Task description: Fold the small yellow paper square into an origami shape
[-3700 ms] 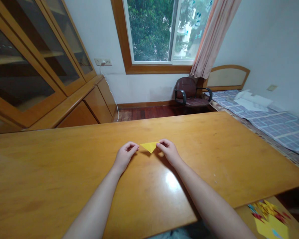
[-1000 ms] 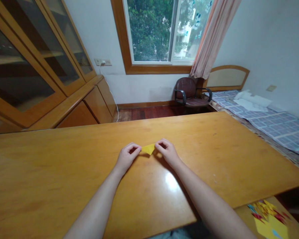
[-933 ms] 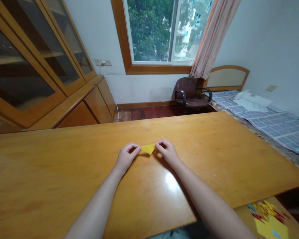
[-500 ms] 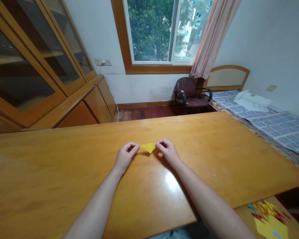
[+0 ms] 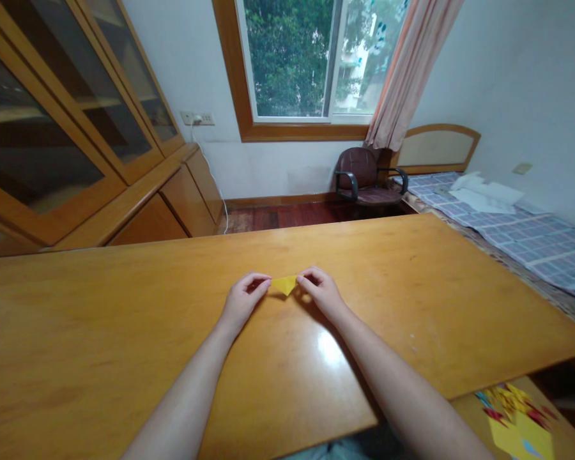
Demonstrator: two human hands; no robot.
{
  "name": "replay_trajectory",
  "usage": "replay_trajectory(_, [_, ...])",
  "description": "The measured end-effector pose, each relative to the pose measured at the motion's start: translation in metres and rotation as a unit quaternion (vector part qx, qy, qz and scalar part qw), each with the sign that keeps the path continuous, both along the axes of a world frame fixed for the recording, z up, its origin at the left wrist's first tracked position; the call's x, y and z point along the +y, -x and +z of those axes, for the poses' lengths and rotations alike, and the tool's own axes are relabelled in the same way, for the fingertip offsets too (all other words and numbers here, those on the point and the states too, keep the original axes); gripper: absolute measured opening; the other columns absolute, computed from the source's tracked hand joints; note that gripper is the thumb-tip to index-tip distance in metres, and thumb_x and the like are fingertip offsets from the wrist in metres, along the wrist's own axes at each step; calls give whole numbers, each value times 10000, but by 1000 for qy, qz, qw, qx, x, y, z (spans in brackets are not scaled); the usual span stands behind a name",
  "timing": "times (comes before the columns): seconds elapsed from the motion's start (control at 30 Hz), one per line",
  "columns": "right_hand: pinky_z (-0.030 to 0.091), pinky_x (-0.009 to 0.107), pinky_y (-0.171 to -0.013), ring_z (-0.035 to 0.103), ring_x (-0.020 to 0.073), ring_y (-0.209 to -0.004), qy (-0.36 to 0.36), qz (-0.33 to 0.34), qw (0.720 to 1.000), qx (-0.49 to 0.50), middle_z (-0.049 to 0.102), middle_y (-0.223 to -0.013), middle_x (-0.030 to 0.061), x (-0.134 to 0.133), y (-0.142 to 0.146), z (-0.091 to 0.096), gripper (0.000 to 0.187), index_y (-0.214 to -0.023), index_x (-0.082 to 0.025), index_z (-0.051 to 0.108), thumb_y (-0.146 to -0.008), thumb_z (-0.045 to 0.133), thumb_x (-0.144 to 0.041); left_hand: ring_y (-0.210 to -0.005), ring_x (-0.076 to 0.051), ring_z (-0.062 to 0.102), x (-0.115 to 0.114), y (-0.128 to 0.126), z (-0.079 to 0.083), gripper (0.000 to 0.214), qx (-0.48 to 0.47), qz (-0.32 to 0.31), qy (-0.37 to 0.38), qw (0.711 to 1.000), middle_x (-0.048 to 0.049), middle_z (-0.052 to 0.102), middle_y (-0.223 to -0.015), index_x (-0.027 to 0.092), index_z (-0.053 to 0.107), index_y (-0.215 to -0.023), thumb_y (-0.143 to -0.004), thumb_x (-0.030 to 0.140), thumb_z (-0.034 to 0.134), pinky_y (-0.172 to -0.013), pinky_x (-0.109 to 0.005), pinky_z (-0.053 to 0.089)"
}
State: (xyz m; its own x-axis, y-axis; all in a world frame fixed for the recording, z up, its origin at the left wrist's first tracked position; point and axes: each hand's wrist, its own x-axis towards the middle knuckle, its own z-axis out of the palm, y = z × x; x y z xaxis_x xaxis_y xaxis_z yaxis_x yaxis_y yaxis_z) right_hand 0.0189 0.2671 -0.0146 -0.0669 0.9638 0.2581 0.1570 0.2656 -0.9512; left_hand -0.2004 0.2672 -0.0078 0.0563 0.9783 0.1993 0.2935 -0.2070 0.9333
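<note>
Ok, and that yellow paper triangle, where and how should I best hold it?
I'd pinch the yellow paper triangle lightly at both ends of its long upper edge, coming in from left and right. It looks thin and its tip points down in the picture, so those ends probably steady it best. The left hand and right hand pinch there now.

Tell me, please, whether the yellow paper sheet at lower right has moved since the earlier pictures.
No: against the brown wooden table, the yellow sheet keeps its place.
</note>
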Motion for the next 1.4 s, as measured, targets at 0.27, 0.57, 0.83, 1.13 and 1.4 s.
replay_trajectory(0.27, [483, 284, -708, 606, 161, -731, 31, 12, 998, 45, 663, -816, 36, 1, 2, -4, 210, -892, -180, 668, -831, 635, -379, -742, -174, 634, 0, 2, -3, 236, 21, -11, 12, 1000, -32, 700, -785, 175, 701, -795, -798, 409, 668, -713, -271, 495])
replay_trajectory(0.57, [489, 277, -689, 626, 150, -715, 65, 43, 992, 99, 663, -811, 29, 0, 5, -8, 281, -1001, -174, 615, -808, 673, -370, -691, -190, 681, -2, -2, 1, 371, -83, 6, 75, 994, -54, 720, -734, 151, 664, -830, -735, 506, 717, -668, -296, 563])
replay_trajectory(0.83, [476, 269, -709, 617, 145, -750, 69, 45, 993, 78, 679, -830, 35, -2, 6, -2, 245, -917, -159, 645, -774, 712, -347, -708, -191, 692, -3, -3, 0, 376, -95, 0, 85, 992, -59, 727, -753, 145, 663, -830, -732, 502, 730, -686, -299, 571])
replay_trajectory(1.13, [472, 273, -737, 616, 141, -789, 72, 66, 990, 105, 671, -867, 35, 0, 6, -8, 244, -957, -167, 630, -774, 717, -303, -712, -191, 691, -3, -5, 0, 354, -85, -8, 82, 993, -54, 729, -745, 151, 672, -827, -735, 488, 731, -690, -291, 568])
replay_trajectory(1.4, [447, 242, -669, 601, 113, -702, 89, 91, 981, 145, 665, -812, -3, 0, 6, -10, 307, -999, -189, 575, -759, 738, -287, -731, -188, 681, -3, -2, -8, 283, -24, -52, 52, 997, -59, 738, -787, 159, 688, -857, -805, 437, 680, -723, -291, 539])
